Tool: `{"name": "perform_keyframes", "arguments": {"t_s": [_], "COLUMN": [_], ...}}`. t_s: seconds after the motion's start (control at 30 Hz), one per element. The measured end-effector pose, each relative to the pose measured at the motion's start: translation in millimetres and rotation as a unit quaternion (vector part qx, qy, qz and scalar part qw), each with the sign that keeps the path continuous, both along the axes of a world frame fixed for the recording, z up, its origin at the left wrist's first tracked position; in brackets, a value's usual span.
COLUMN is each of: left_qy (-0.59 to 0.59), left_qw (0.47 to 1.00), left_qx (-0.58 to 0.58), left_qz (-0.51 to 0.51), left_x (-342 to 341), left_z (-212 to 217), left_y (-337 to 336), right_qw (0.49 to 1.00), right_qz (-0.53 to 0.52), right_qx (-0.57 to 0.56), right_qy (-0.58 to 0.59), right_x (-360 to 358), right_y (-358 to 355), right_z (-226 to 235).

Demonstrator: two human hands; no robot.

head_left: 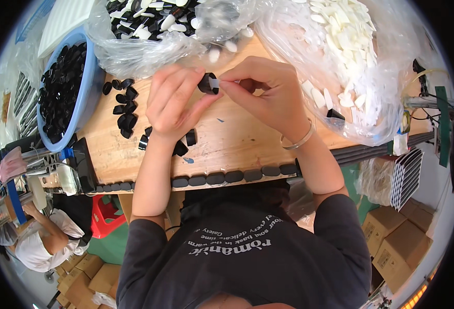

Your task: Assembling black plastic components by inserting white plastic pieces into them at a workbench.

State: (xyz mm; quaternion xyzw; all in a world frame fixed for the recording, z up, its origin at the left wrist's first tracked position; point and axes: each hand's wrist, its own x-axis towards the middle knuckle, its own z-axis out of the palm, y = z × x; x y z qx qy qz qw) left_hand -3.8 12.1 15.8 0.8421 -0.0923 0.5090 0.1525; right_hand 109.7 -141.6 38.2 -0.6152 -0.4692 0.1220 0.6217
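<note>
My left hand (174,99) pinches a small black cap (207,84) between thumb and fingers above the wooden table (227,139). My right hand (265,91) meets it from the right, holding a small white plastic insert (216,81) against the cap's opening. A silver bangle (300,139) circles my right wrist. Several loose black caps (125,105) lie on the table left of and under my left hand.
A blue basin (85,87) full of black caps stands at the left. A clear bag of white plastic pieces (340,56) lies at the right, another bag of black-and-white parts (155,26) at the back. Black caps line the table's front edge (222,177). Another person (41,242) sits lower left; cardboard boxes (397,242) stand lower right.
</note>
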Motion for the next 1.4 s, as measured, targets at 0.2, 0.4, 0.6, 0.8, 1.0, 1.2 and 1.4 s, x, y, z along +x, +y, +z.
{"name": "perform_keyframes", "arguments": {"t_s": [0.2, 0.4, 0.6, 0.8, 1.0, 1.2, 1.4], "left_qy": [0.021, 0.028, 0.029, 0.031, 0.017, 0.001, 0.002], "left_qw": [1.000, 0.999, 0.999, 0.998, 0.999, 0.985, 0.975], "left_qx": [0.012, 0.003, -0.012, -0.060, -0.043, -0.162, -0.207], "left_qz": [-0.019, -0.027, -0.017, -0.011, 0.006, -0.050, -0.085], "left_x": [0.5, 2.4, 2.7, 2.5, 3.0, 4.6, 4.1], "left_z": [0.1, -0.2, -3.4, -4.9, -2.3, -11.4, -13.6], "left_y": [-5.0, -9.2, -10.1, -11.4, -16.4, -14.6, -13.9], "right_qw": [0.998, 0.999, 0.997, 0.999, 0.998, 0.994, 0.970], "right_qz": [-0.017, -0.005, -0.034, -0.017, -0.006, 0.031, 0.106], "right_qx": [-0.008, -0.027, -0.055, 0.000, 0.010, 0.038, -0.022], "right_qy": [-0.053, -0.031, 0.038, 0.031, 0.069, 0.099, 0.219], "right_x": [-0.1, 1.3, -4.4, -2.6, -9.3, -5.7, -6.0], "right_y": [-1.2, -3.4, -3.4, -3.1, -3.1, -2.2, 0.0], "right_z": [3.1, 4.7, 8.1, 4.0, 0.2, 4.3, 1.1]}}
